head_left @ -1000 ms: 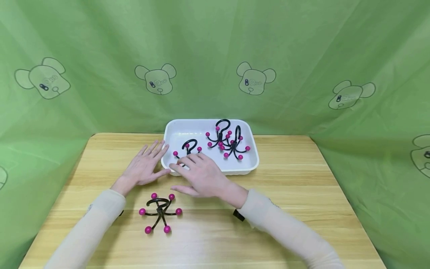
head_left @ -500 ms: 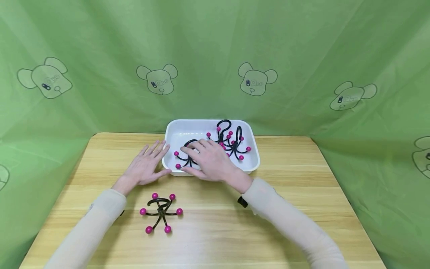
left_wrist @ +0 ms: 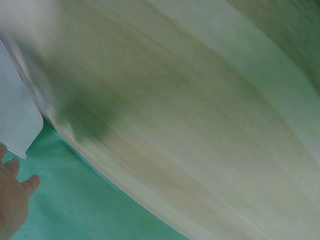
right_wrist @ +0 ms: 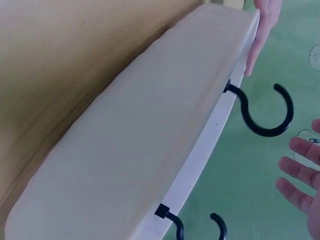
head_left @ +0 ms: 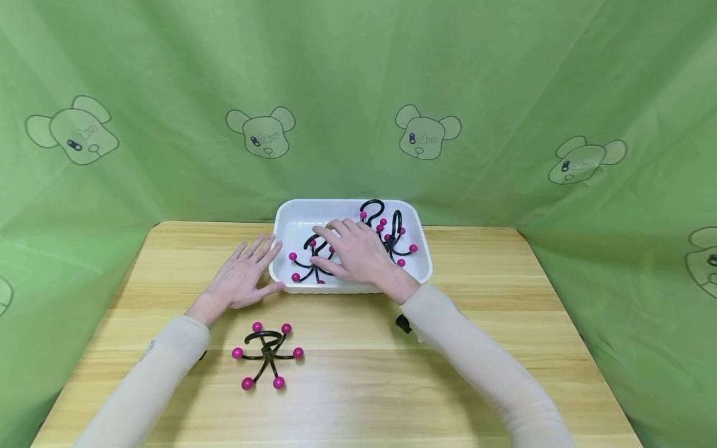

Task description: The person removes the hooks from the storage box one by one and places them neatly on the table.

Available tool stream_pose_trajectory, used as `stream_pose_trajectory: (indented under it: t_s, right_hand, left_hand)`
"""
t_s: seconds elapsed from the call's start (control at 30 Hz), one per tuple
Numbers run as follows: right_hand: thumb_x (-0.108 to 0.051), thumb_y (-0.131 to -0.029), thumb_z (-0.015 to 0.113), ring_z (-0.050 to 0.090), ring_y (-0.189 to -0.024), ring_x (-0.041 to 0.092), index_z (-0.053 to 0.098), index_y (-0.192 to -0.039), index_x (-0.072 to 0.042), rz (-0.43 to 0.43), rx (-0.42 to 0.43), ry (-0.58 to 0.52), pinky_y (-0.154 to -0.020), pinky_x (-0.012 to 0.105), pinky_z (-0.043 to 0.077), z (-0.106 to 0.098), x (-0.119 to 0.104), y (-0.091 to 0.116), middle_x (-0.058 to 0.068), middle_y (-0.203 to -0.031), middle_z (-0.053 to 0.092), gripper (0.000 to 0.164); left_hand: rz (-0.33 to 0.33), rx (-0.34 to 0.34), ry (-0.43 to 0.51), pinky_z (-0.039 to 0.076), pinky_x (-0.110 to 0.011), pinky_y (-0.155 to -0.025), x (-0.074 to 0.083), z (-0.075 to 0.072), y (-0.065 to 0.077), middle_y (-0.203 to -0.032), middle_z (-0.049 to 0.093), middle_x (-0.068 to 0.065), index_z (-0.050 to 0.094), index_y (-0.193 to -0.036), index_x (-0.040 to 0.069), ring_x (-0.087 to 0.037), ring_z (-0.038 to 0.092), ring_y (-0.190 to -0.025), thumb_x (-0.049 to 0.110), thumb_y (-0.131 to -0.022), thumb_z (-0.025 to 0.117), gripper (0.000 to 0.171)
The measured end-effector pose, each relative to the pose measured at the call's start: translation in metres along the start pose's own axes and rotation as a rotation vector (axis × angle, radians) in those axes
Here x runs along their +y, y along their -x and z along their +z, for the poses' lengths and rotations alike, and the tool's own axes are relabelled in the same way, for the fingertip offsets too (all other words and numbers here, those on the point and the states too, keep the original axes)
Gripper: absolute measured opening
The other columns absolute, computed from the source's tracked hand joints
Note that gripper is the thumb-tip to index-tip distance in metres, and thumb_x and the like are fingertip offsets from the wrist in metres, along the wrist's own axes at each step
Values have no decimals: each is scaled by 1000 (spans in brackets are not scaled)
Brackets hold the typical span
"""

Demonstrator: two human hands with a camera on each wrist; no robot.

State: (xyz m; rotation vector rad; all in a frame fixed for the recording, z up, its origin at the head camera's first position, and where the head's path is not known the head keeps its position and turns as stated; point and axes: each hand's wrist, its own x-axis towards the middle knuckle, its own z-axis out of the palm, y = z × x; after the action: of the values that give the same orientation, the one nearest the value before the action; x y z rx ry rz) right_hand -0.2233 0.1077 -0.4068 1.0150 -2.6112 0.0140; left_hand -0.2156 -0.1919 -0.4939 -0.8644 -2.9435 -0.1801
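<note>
My left hand (head_left: pixel 241 277) lies with straight, spread fingers at the left rim of a white tray (head_left: pixel 358 289), touching it. Above the tray, my right hand (head_left: pixel 358 252) is held with loosely bent fingers. Its fingers (right_wrist: pixel 300 172) hold nothing in the right wrist view, beside a black curved hook (right_wrist: pixel 267 131). At the tray's left stands a black multi-armed hook (head_left: pixel 315 264) with magenta ball tips, partly behind my right hand. Two similar hooks sit at the tray's right: one at the back (head_left: pixel 372 202), mostly hidden, and one nearer (head_left: pixel 392 242).
Another black hook (head_left: pixel 267 353) with magenta balls stands on the wooden table (head_left: pixel 358 386), in front of the tray and near my left forearm. A green curtain (head_left: pixel 342 74) with mouse-head drawings rises right behind the tray and along both sides.
My right hand has moved from the tray's front left corner rightward and farther back over the tray, uncovering more of the left hook. My left hand and the hooks stay put.
</note>
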Motion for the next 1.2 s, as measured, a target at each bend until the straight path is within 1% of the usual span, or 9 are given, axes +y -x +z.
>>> stream_pose_trajectory:
  t_s: [0.27,0.4,0.57,0.77,1.0,1.2]
  right_hand:
    - [-68,-103,49,68,-120,28,56,-151,-20,32,-47,27,-100,45,62,10,9,-7,8,-135,68,69]
    - [-68,-104,47,68,-121,28,55,-152,-21,60,-77,10,-101,46,62,14,12,-9,8,-135,68,68]
    - [-65,-105,48,69,-119,28,57,-150,-21,79,-93,-17,-100,47,62,18,14,-11,9,-133,69,64]
    - [-64,-105,49,70,-114,28,59,-147,-21,83,-96,-14,-96,46,64,23,15,-14,8,-129,70,61]
    - [-64,-106,47,72,-110,27,62,-144,-19,67,-105,4,-94,44,64,28,15,-18,8,-126,72,61]
    - [-63,-107,45,72,-106,27,63,-137,-16,53,-121,7,-90,43,65,28,15,-22,8,-121,73,58]
  left_hand:
    - [-5,-8,1,20,-64,-134,1,0,0,-178,14,-15,17,-170,11,-41,19,-165,67,-100,54,97]
    - [-5,-14,-1,20,-64,-134,1,0,-1,-179,13,-14,17,-170,12,-40,18,-165,67,-100,53,97]
    - [-5,-14,3,19,-64,-134,1,1,0,-179,14,-14,17,-170,12,-40,17,-166,67,-100,53,97]
    - [3,6,3,20,-65,-133,0,1,0,-178,16,-16,19,-169,10,-42,19,-164,67,-100,53,97]
    - [-10,-17,-2,19,-64,-134,1,0,0,-179,12,-14,16,-170,12,-40,17,-165,68,-100,53,97]
    - [-6,-2,1,20,-65,-134,1,0,1,-178,15,-15,17,-170,11,-42,20,-164,68,-100,53,97]
